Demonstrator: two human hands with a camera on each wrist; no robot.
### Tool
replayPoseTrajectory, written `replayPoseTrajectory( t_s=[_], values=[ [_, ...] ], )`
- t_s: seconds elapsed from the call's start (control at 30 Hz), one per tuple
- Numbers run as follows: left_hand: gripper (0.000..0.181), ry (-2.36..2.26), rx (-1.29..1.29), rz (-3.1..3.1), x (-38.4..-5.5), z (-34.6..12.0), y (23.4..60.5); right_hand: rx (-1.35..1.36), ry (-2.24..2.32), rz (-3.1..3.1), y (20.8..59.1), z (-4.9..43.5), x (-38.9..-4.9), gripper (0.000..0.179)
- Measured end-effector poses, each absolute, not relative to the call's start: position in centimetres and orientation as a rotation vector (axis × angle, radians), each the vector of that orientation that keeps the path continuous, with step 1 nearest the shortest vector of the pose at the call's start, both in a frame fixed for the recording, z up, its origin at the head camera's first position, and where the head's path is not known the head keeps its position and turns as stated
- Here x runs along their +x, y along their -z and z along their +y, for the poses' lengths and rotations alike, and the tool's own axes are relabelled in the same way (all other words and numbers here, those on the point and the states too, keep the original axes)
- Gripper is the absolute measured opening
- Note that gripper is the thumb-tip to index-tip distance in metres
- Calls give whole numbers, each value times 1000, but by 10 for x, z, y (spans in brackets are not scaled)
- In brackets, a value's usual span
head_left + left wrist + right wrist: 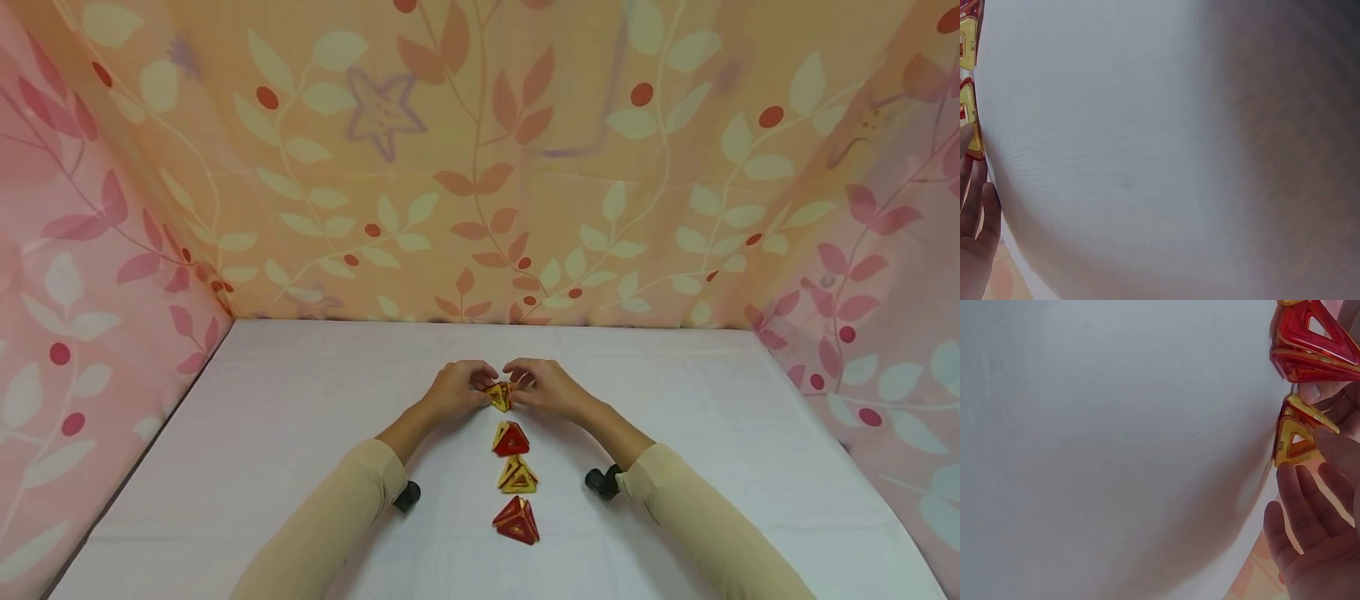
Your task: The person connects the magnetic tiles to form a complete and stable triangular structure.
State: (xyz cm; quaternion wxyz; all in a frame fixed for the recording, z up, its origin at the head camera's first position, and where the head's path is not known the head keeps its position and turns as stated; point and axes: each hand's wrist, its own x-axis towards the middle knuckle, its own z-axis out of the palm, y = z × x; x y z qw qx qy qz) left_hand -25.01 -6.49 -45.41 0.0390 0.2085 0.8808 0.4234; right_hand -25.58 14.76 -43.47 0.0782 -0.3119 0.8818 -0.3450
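Four-faced pyramids of red and yellow translucent triangle tiles, resembling magnetic tiles, stand in a line on the white table. My left hand [459,390] and right hand [549,388] hold the farthest yellow pyramid [500,397] from either side. The right wrist view shows that yellow pyramid [1297,439] with thumb and fingers of the right hand [1319,547] at its sides. Only a sliver of the pyramid [970,140] and part of the left hand [977,234] show in the left wrist view. Nearest it is a red and yellow pyramid [512,439].
Closer to me in the same line stand a yellow pyramid [517,475] and a red pyramid [517,521]. The white tabletop [300,383] ends at a leaf-patterned cloth wall [480,183]. Black devices [602,483] sit at both wrists.
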Motion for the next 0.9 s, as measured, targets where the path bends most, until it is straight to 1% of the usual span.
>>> replayPoseTrajectory(
  t_s=[0.6,0.8,0.9],
  values=[
    [30,-1311,660,2672,-250,-65,453,-921,1004,2656,438,154,-255,37],
    [33,-1343,671,2638,-251,-71,450,-835,980,2763,436,178,-257,39],
    [32,-1239,634,2766,-250,-78,447,-800,935,2871,435,197,-258,41]
  ],
)
